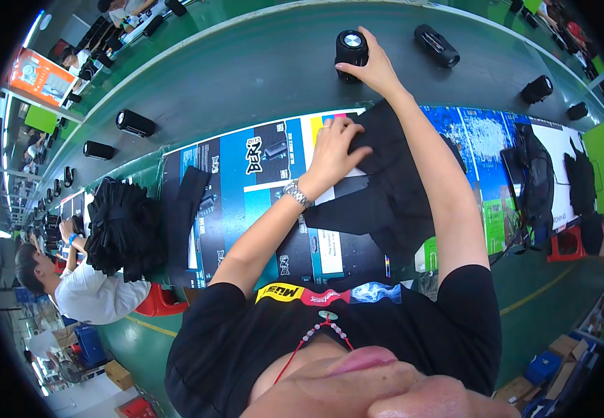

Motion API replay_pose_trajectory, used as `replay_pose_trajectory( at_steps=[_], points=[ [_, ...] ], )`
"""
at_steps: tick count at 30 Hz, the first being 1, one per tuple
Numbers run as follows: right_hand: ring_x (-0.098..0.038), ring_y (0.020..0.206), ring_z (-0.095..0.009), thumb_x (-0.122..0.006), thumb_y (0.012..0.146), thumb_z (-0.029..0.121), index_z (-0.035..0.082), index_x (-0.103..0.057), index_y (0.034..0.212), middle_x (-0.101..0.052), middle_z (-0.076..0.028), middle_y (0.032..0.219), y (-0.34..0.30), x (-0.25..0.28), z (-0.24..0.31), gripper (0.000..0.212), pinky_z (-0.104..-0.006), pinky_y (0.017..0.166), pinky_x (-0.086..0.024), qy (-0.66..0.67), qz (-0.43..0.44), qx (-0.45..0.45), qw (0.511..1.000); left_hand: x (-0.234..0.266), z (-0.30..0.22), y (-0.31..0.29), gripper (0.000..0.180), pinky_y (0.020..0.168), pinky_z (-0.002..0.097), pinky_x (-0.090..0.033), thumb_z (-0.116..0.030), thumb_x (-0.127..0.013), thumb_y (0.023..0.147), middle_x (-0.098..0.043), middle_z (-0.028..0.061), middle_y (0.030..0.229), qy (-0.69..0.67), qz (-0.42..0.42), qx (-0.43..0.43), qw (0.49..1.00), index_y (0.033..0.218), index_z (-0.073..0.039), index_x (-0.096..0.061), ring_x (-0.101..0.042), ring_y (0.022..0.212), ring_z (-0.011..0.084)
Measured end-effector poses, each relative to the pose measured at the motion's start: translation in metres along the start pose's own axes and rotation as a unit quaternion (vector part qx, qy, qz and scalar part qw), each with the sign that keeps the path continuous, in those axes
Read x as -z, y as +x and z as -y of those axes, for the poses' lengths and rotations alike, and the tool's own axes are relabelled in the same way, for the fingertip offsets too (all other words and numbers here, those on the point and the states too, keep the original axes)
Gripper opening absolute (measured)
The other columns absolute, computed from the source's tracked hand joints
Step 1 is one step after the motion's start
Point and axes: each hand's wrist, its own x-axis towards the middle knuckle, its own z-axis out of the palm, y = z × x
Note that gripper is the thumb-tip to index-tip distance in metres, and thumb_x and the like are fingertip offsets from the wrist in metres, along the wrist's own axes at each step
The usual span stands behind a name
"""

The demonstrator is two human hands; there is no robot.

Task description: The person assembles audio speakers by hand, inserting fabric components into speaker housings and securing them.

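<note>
My right hand (pixel 377 68) reaches out over the dark conveyor belt (pixel 246 80) with its fingers wrapped round a black cylindrical speaker (pixel 351 47). The speaker stands on end, its round silvery end facing up. Nearer to me, my left hand (pixel 335 152), with a metal watch at the wrist, has its fingers spread and nothing in them. It lies at the left edge of a heap of flat black cloth pieces (pixel 392 188), on a bench covered with printed sheets (pixel 232 181). My right forearm crosses above the cloth heap and hides part of it.
Other black speakers lie on the belt, one beyond my right hand (pixel 437 46), one at left (pixel 135 122) and one at right (pixel 537 89). A bundle of black cloth strips (pixel 124 226) sits at the bench's left. A person in white (pixel 100 289) works further left.
</note>
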Motion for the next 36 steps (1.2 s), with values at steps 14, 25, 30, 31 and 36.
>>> replay_pose_trajectory(
  at_steps=[14, 25, 30, 31, 36],
  points=[
    [-0.065, 0.096, -0.020, -0.057, 0.095, 0.012, -0.002, -0.061, 0.112, -0.064, -0.013, 0.108, -0.178, 0.016, 0.101, 0.023, -0.0301, 0.084, -0.052, 0.346, 0.163, -0.257, 0.887, 0.051, -0.004, -0.049, 0.029, 0.054, 0.0210, -0.039, -0.028, -0.060, 0.095, -0.057, -0.0033, 0.069, -0.377, -0.057, 0.313, 0.870, 0.087, 0.000, -0.064, -0.048, 0.063, 0.0020],
    [-0.050, 0.073, -0.005, -0.063, 0.090, 0.009, -0.006, -0.061, 0.087, -0.058, 0.002, 0.075, -0.190, 0.006, 0.121, 0.016, -0.0219, 0.066, -0.042, 0.256, 0.137, -0.229, 0.929, 0.080, 0.007, -0.075, 0.026, 0.081, 0.0212, -0.048, -0.018, -0.060, 0.093, -0.066, 0.0036, 0.100, -0.607, 0.014, 0.290, 0.740, 0.109, 0.002, -0.064, -0.060, 0.091, 0.0082],
    [-0.052, 0.070, -0.004, -0.073, 0.079, 0.000, -0.001, -0.063, 0.085, -0.060, 0.003, 0.077, -0.191, 0.009, 0.127, 0.011, -0.0207, 0.064, -0.043, 0.301, 0.078, -0.244, 0.919, 0.070, 0.022, -0.082, 0.020, 0.087, 0.0249, -0.045, -0.016, -0.059, 0.094, -0.065, 0.0028, 0.100, -0.488, -0.027, 0.253, 0.835, 0.105, -0.001, -0.064, -0.058, 0.096, 0.0092],
    [-0.052, 0.071, -0.004, -0.074, 0.078, 0.000, -0.001, -0.063, 0.085, -0.061, 0.003, 0.077, -0.190, 0.008, 0.130, 0.012, -0.0204, 0.063, -0.043, 0.275, 0.083, -0.220, 0.932, 0.068, 0.019, -0.080, 0.020, 0.085, 0.0249, -0.045, -0.018, -0.059, 0.094, -0.065, 0.0027, 0.099, -0.480, -0.012, 0.263, 0.837, 0.104, -0.001, -0.064, -0.057, 0.095, 0.0086],
    [-0.045, 0.066, -0.003, -0.078, 0.073, 0.002, 0.002, -0.057, 0.079, -0.052, 0.005, 0.071, -0.197, 0.005, 0.126, 0.022, -0.0204, 0.059, -0.039, 0.174, 0.132, -0.166, 0.962, 0.057, 0.008, -0.082, 0.034, 0.073, 0.0264, -0.045, -0.031, -0.068, 0.088, -0.064, 0.0048, 0.086, -0.327, 0.047, 0.240, 0.913, 0.099, 0.000, -0.064, -0.054, 0.081, 0.0072]
  ],
)
